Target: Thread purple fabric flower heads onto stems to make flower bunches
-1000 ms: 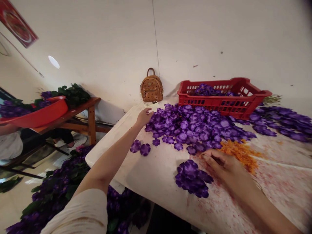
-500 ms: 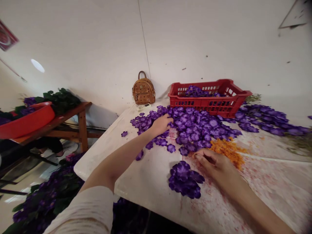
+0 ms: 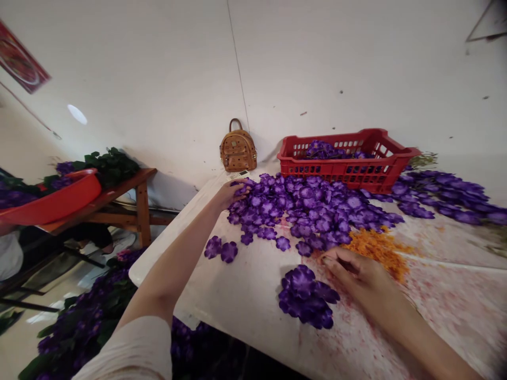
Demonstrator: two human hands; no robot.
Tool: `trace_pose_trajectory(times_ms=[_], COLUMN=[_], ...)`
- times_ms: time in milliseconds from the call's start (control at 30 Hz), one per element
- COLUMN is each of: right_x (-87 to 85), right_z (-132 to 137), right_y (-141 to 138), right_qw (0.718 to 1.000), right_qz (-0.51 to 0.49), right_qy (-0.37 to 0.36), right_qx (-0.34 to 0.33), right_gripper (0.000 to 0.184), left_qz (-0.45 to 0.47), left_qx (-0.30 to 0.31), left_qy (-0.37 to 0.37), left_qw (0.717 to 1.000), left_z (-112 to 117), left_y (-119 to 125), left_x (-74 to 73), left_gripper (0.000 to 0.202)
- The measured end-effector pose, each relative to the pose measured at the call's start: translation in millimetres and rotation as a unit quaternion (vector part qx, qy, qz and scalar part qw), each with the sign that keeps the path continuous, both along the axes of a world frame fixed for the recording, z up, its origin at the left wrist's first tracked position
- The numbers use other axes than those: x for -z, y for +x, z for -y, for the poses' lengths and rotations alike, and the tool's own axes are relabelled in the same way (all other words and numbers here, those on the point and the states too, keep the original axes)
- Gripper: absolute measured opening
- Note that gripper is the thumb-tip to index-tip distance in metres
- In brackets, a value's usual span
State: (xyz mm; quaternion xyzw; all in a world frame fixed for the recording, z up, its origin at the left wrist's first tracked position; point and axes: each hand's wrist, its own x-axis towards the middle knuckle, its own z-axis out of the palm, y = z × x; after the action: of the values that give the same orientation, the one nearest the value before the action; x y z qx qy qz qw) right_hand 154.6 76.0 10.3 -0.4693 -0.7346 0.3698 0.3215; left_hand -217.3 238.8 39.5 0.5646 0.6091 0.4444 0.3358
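Observation:
My left hand (image 3: pixel 231 193) reaches to the far left end of a heap of purple fabric flower petals (image 3: pixel 317 203). Its fingers are stretched out and rest against the outermost petals. Close to the heap's front edge, my right hand (image 3: pixel 354 269) is closed in a pinch, thumb against forefinger; whatever sits between the tips is too small to make out. Orange flower centres (image 3: pixel 378 248) lie in a loose pile just behind that hand. In front of it, nearer to me, is a small stack of purple petals (image 3: pixel 307 295).
A red plastic crate (image 3: pixel 344 163) holding purple flowers stands behind the heap, with a brown backpack (image 3: pixel 238 150) to its left. More purple flowers (image 3: pixel 451 195) lie at right. A red basin (image 3: pixel 55 203) rests on a wooden bench (image 3: pixel 142 206); a person's legs show beneath.
My left hand has moved left, from over the heap to its outer end. The petals at that end lie closer together. My right hand keeps its pinch, and the view has shifted slightly.

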Motion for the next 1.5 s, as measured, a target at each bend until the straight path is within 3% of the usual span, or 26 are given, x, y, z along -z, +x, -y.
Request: trace_pose_trajectory(times_ms=[167, 267, 367, 500, 600, 700, 800, 900, 1000, 1067, 1167, 1333, 1433, 1500], right_x=[-5.7, -6.3, -3.0, 1.8, 1.8, -0.2, -2.6, -5.6, -7.5, -7.1, -3.9, 5.3, 9.6, 10.9], right_z=[2.5, 3.0, 1.6, -2.9, -7.6, -11.9, -13.4, -13.6, -15.2, -17.2, -20.3, -26.1, -30.0, -32.1], right_y=[-2.0, -3.6, -3.3, -0.2, 1.2, -2.0, -11.0, -21.9, -27.9, -28.0, -24.9, -21.6, -21.8, -21.8], right_qw=[1.0, 1.0, 1.0, 1.0, 0.998, 0.993, 0.977, 0.929, 0.878, 0.865, 0.882, 0.94, 0.953, 0.958], right_qz=[-0.005, -0.009, -0.014, -0.016, -0.036, -0.08, -0.18, -0.293, -0.352, -0.37, -0.374, -0.303, -0.275, -0.26], right_qy=[-0.016, -0.023, -0.022, -0.017, 0.003, -0.001, -0.082, -0.217, -0.322, -0.338, -0.281, -0.143, -0.107, -0.097], right_qx=[0.011, 0.011, 0.017, 0.019, 0.051, 0.088, 0.073, 0.057, 0.041, 0.039, 0.052, 0.062, 0.067, 0.073], right_gripper=[0.04, 0.039, 0.04, 0.038, 0.028, 0.03, 0.037, 0.034, 0.034, 0.036, 0.041, 0.04, 0.038, 0.038], left_qz=[-0.062, -0.218, -0.337, -0.311, -0.241, -0.234, -0.287, -0.339, -0.364, -0.366, -0.347, -0.263, -0.23, -0.19], left_qx=[-0.065, -0.023, 0.036, 0.052, 0.044, 0.059, 0.133, 0.216, 0.253, 0.257, 0.226, 0.113, 0.061, 0.06], left_qy=[0.044, 0.135, 0.16, 0.154, 0.139, 0.162, 0.252, 0.326, 0.372, 0.39, 0.396, 0.306, 0.265, 0.225], left_qw=[0.995, 0.966, 0.927, 0.936, 0.96, 0.957, 0.915, 0.856, 0.816, 0.805, 0.82, 0.908, 0.934, 0.954], left_z=[15.1, 30.4, 42.6, 47.4, 52.3, 65.5, 83.8, 100.7, 112.1, 115.9, 116.4, 103.0, 93.8, 92.3], left_y=[1.5, 25.5, 54.7, 72.9, 73.7, 78.5, 92.3, 110.4, 125.9, 132.4, 135.6, 126.9, 123.7, 127.4], left_x=[-1.7, 5.7, 18.0, 24.6, 19.3, 12.9, 10.3, 10.7, 12.0, 13.0, 15.7, 24.0, 24.9, 21.6], left_gripper=[0.025, 0.024, 0.026, 0.009, 0.009, 0.012, 0.013, 0.018, 0.024, 0.025, 0.021, 0.013, 0.018, 0.021])
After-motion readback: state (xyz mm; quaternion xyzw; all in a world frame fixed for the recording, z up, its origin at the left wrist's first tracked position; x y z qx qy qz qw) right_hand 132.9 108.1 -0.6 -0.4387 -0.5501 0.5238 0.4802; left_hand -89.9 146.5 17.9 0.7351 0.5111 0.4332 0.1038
